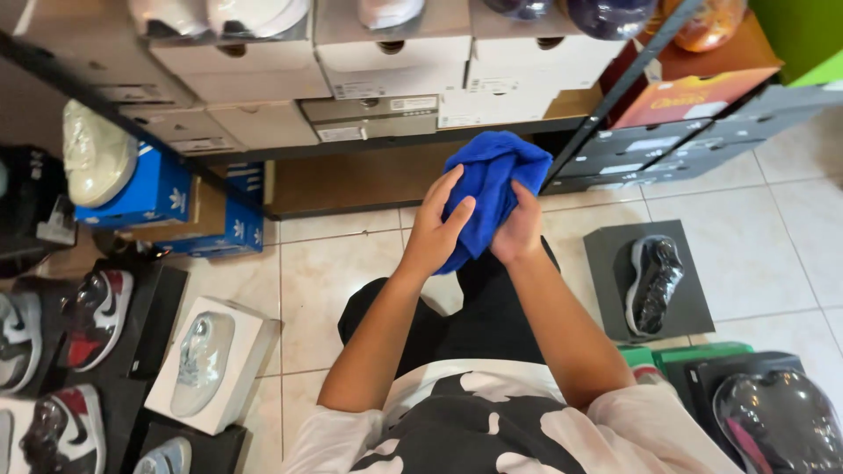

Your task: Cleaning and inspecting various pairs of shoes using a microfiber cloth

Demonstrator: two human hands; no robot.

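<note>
a: where is the blue cloth (488, 189)?

b: it sits bunched between both hands, held up in front of the person's chest, above the tiled floor (334, 263) and just in front of the low shelf (369, 145) of stacked shoe boxes.

a: how does the left hand (435, 230) hold it?

b: its grip is clamped on the cloth from the left side, fingers (443, 195) stretched up along the fabric, thumb pressed across the front.

a: and the right hand (518, 230)?

b: its grip is closed on the cloth too, from the right, with the fingers wrapped around the lower folds. the two hands are just beside each other, with cloth between them.

a: what lies around the person?

b: to the right, a dark shoe wrapped in clear film (652, 283) rests on a grey box lid (694, 307) on the floor. near the lower right corner another wrapped shoe (777, 421) sits on a dark box. to the left, a pale wrapped shoe (200, 362) lies on a white box (250, 351), and red, black and white shoes (95, 316) stand on black boxes. blue boxes (162, 197) are stacked further left, one with a pale shoe (95, 154) on top.

a: what is the person wearing?

b: a black and white patterned shirt (474, 430) and dark trousers.
</note>
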